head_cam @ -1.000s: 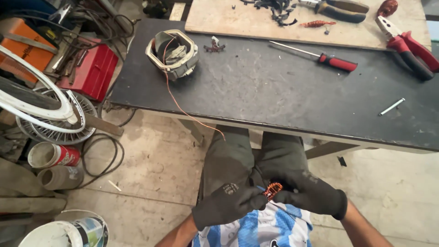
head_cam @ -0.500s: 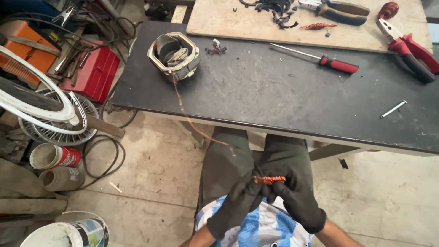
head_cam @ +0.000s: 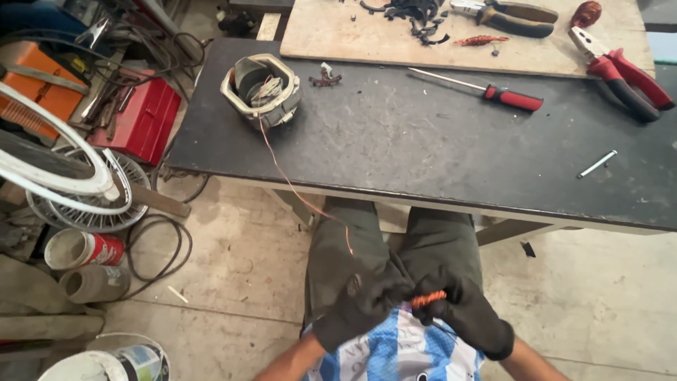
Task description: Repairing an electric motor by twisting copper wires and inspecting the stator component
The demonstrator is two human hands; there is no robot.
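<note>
Item, my left hand (head_cam: 363, 307), black-gloved: grip closed on the copper wire bundle (head_cam: 428, 299), low over my lap; right hand (head_cam: 462, 314), gloved: grip closed on the bundle's other end; copper wire (head_cam: 282, 173): runs from the hands up to the motor stator (head_cam: 262, 88) on the dark counter (head_cam: 423, 148); red-handled screwdriver (head_cam: 486, 90) and pliers (head_cam: 620, 70): lying farther back, well apart from my hands.

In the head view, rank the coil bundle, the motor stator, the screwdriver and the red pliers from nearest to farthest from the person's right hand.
1. Coil bundle: pinched at the right hand, over the lap.
2. Screwdriver: on the table, straight ahead.
3. Stator: table's far left, wire trailing to the hands.
4. Pliers: far right edge; too close to the stator to call.
</note>
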